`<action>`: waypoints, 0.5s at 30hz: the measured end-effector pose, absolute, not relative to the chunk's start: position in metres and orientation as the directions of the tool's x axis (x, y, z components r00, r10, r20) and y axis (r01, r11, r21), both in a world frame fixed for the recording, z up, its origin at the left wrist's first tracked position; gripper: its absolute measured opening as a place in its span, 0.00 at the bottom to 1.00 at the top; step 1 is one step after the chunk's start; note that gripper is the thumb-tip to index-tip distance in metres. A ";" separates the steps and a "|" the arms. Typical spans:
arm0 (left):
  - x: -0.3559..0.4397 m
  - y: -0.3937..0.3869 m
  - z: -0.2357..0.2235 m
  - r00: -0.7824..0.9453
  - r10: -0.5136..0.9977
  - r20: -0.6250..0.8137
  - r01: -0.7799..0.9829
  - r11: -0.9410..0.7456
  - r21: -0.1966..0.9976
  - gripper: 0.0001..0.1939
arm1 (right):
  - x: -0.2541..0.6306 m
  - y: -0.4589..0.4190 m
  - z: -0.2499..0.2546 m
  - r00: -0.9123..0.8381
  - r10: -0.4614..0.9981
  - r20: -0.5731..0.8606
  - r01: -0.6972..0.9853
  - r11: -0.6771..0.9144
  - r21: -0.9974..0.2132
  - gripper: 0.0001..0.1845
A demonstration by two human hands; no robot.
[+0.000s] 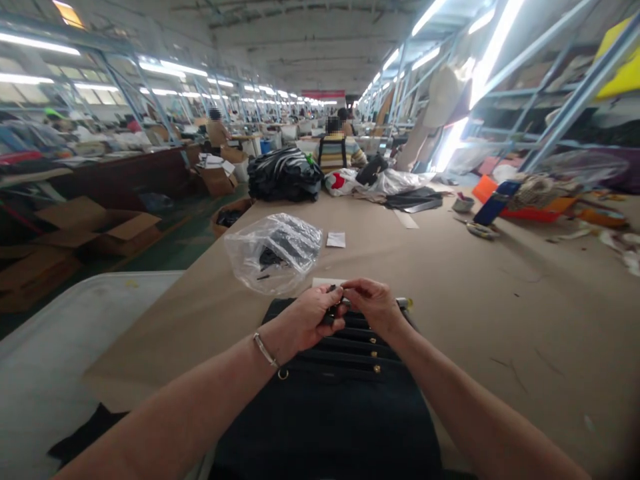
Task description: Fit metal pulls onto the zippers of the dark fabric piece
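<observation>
My left hand (311, 319) is closed around a small black piece with bits of metal (331, 316); its exact kind is too small to make out. Thumb and fingertips of my right hand (374, 304) pinch together at the upper end of that piece. Whether they grip the piece itself or something tiny on it is hidden. Below both hands lies an overlapping stack of black fabric or leather items (325, 417), bag-like, with small gold fittings (376, 369) in a row. A gold ring (283, 375) shows at the stack's left side.
Beyond my hands, a clear plastic bag (275, 253) holds black pieces, beside a small white packet (336, 239). Black material (285, 175) is heaped at the table's far end. Scissors (481, 231) and an orange tray (530, 215) lie right. Cardboard boxes (95, 227) stand left.
</observation>
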State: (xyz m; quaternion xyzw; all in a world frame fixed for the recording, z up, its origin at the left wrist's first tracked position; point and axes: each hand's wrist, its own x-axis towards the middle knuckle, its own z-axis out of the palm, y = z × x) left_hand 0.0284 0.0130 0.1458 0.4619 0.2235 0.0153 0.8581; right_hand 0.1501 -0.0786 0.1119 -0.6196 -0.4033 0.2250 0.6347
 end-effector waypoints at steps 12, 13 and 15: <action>0.060 0.002 0.154 0.877 0.353 -0.325 0.099 0.529 0.843 0.03 | 0.166 -0.088 0.125 0.642 0.754 0.141 -0.178 0.325 -0.929 0.16; 0.061 0.003 0.153 0.869 0.364 -0.334 0.112 0.514 0.850 0.03 | 0.172 -0.089 0.127 0.651 0.737 0.179 -0.090 0.309 -0.947 0.15; 0.064 0.007 0.151 0.857 0.368 -0.362 0.154 0.487 0.860 0.05 | 0.183 -0.093 0.128 0.625 0.738 0.254 0.166 0.193 -0.967 0.10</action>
